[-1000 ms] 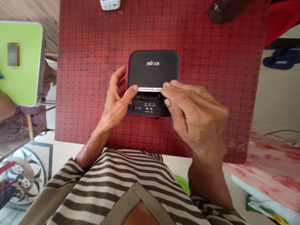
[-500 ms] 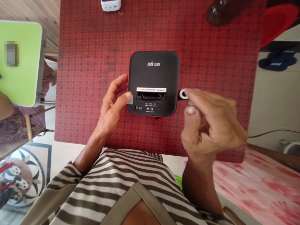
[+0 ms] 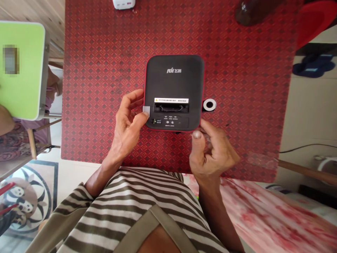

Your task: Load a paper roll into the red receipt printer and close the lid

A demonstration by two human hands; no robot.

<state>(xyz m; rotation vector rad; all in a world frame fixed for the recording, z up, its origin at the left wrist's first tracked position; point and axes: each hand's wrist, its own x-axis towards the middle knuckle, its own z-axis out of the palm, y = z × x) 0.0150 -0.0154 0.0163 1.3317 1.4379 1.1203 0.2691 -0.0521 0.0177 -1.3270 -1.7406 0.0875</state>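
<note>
A black receipt printer (image 3: 175, 84) with a red rim lies flat on the red patterned table. A narrow slot and a white warning label cross its lower half. My left hand (image 3: 129, 123) grips its left side, thumb on a grey tab (image 3: 146, 111) and fingers curled along the edge. At the lower right corner is my right hand (image 3: 212, 147), with the bent index finger against the corner and the thumb just below the bottom edge. The other right fingers are curled in. Beside the printer's right edge stands a small white paper roll (image 3: 213, 105) with a dark core.
On the table (image 3: 105, 63), a white charger-like block (image 3: 123, 4) sits at the far edge and a dark brown bottle-like object (image 3: 247, 14) at the far right. A green-topped small table (image 3: 23, 88) is on the left. Dark slippers (image 3: 313, 65) lie on the floor at right.
My right hand has moved left and away from the paper roll to the printer's lower right corner. My left thumb has shifted slightly down on the grey tab.
</note>
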